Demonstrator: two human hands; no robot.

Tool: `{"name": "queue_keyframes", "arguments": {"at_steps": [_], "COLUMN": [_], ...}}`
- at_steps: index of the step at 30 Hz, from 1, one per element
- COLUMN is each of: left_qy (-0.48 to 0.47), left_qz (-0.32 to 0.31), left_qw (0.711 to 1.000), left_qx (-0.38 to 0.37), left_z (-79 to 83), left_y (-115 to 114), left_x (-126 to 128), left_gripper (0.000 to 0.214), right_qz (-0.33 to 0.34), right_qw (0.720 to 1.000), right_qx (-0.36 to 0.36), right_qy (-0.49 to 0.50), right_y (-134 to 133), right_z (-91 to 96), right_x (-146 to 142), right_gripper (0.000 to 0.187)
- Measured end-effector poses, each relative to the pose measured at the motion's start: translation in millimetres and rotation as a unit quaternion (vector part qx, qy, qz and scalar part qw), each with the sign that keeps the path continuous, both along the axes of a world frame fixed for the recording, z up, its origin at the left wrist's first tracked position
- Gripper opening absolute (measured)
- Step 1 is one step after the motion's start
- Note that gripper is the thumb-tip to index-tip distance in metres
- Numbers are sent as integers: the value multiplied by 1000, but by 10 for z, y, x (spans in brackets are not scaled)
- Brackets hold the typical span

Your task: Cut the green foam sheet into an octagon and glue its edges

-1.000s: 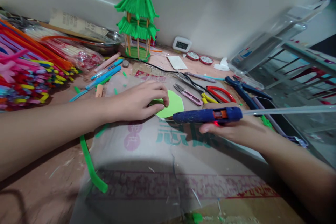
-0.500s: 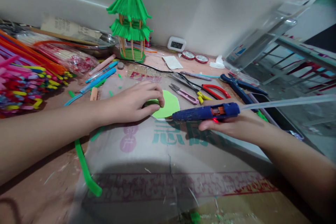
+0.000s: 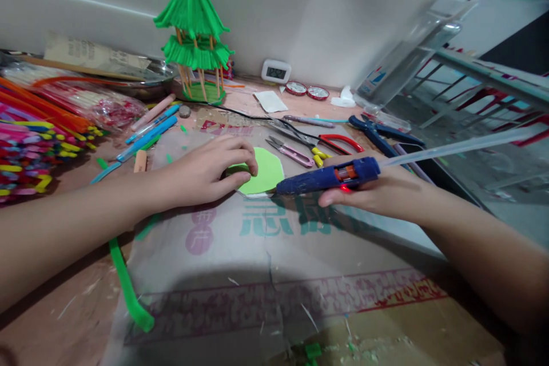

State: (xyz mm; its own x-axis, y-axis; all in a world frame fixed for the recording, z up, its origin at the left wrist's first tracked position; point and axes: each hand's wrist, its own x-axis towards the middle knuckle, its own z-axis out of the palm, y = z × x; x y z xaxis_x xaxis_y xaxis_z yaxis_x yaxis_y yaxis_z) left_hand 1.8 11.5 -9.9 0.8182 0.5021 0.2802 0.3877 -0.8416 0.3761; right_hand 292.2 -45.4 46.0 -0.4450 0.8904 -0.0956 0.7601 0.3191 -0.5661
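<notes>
A light green, roughly round card piece (image 3: 265, 172) with a pale edge lies flat on the printed sheet covering the table. My left hand (image 3: 221, 170) rests over its left side, fingers curled and thumb on the near edge, holding it. A blue hot glue gun (image 3: 313, 179) is gripped in my right hand (image 3: 373, 191), its nozzle at the card's right near edge. From its rear sticks out a long translucent glue stick (image 3: 458, 146), and a red light glows underneath. Whether fresh glue is on the edge is too small to tell.
Beyond the card lie pink snips (image 3: 294, 152), red-handled pliers (image 3: 341, 143) and blue-handled pliers (image 3: 377, 134). A green two-tiered pagoda model (image 3: 195, 40) stands at the back near a small digital clock (image 3: 275, 71). Bundled pipe cleaners (image 3: 38, 154) fill the left.
The camera view has turned slightly right, so the scene sits further left. Both hands keep nearly the same pose, with the nozzle still at the card's edge.
</notes>
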Motion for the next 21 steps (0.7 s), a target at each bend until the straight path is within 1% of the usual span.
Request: {"name": "queue_keyframes", "arguments": {"at_steps": [2,5,10,16,21], "left_qy": [5,6,11,11,13], "left_qz": [2,0,4,5,3], "left_qw": [1000,1000,1000,1000,1000], "left_qx": [-4,-6,-10,-13,-7], "left_z": [8,15,23,30,24], "left_y": [-1,-2,-6,-16,-13], "left_x": [2,3,2,3,3], "left_gripper": [20,20,20,20,20], "right_qz": [21,29,25,1,7], "right_qw": [1000,1000,999,1000,1000], "right_qx": [-4,-7,-19,-4,16], "right_qy": [3,-1,-7,-16,-18], "right_y": [6,15,19,9,5], "right_z": [20,41,46,21,20], "right_x": [0,7,28,58,63], "right_gripper": [48,48,49,56,53]}}
